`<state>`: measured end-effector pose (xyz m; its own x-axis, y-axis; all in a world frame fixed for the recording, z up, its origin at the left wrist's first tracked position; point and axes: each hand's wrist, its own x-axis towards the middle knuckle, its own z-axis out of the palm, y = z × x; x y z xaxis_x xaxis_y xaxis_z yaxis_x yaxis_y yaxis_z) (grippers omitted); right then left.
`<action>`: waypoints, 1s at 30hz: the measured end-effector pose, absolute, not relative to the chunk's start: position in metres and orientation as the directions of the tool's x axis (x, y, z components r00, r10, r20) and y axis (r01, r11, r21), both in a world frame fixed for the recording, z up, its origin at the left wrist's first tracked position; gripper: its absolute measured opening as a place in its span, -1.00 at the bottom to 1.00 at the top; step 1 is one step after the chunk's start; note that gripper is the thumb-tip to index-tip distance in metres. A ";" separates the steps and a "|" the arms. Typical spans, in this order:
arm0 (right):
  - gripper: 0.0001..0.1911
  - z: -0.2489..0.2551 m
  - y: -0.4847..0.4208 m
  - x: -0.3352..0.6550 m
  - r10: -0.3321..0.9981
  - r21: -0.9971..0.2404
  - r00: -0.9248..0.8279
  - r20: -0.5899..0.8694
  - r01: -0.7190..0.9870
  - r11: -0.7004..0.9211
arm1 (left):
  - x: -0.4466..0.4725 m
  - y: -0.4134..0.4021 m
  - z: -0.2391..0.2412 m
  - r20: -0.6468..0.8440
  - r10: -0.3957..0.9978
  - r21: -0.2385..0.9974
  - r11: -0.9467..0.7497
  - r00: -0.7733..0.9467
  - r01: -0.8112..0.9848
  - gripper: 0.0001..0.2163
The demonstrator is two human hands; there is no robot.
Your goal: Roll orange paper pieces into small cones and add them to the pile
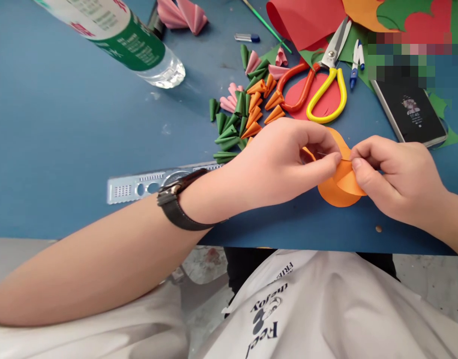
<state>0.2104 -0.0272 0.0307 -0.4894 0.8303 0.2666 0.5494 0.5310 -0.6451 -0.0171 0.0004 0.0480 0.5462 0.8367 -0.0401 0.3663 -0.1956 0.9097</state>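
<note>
My left hand, with a black watch on its wrist, pinches the edge of a curled piece of orange paper. The thumb and forefinger of my right hand grip the same piece from the other side, their tips close to those of the left. More orange paper shows rounded edges under the fingers; whether it is a separate sheet I cannot tell. To the left of and beyond my left hand lie several small rolled paper cones, green, orange and pink.
Scissors with red and yellow handles lie beyond my hands on red and green paper. A phone and pens are at the right. A clear ruler lies beside my left wrist. A bottle is at upper left.
</note>
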 end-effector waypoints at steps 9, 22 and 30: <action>-0.81 0.032 -0.023 0.210 0.866 -0.737 -0.458 0.201 0.511 0.442 | -0.015 -0.001 0.048 -0.075 0.833 0.843 -0.241 0.548 0.482 -0.88; -0.83 0.028 -0.019 0.217 0.849 -0.679 -0.482 0.218 0.549 0.487 | -0.019 0.001 0.040 0.047 0.817 0.759 -0.404 0.575 0.511 -0.93; -0.92 0.026 -0.020 0.214 0.833 -0.707 -0.476 0.284 0.482 0.517 | -0.017 0.000 0.043 0.032 0.814 0.761 -0.396 0.580 0.514 -0.89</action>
